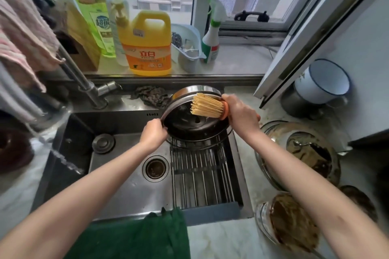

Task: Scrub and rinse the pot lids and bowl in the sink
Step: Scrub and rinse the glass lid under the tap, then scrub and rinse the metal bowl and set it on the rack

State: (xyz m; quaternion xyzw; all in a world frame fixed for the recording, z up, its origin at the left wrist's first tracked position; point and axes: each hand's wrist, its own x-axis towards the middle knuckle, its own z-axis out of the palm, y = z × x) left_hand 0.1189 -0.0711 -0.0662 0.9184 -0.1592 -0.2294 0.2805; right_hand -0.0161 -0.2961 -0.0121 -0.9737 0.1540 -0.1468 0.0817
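Lid (185, 126) tilted over sink (117, 174) | left fingers (156, 127) grip rim | right hand (240, 111) clasps brush (208, 105) (bristles leftward)

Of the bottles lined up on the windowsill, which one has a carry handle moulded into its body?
The yellow detergent jug, with an orange label. The green pump bottle to its left and the white spray bottle to its right have no such handle.

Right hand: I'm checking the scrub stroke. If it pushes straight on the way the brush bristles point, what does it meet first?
The right hand drives the brush left; probably the pot lid underside.
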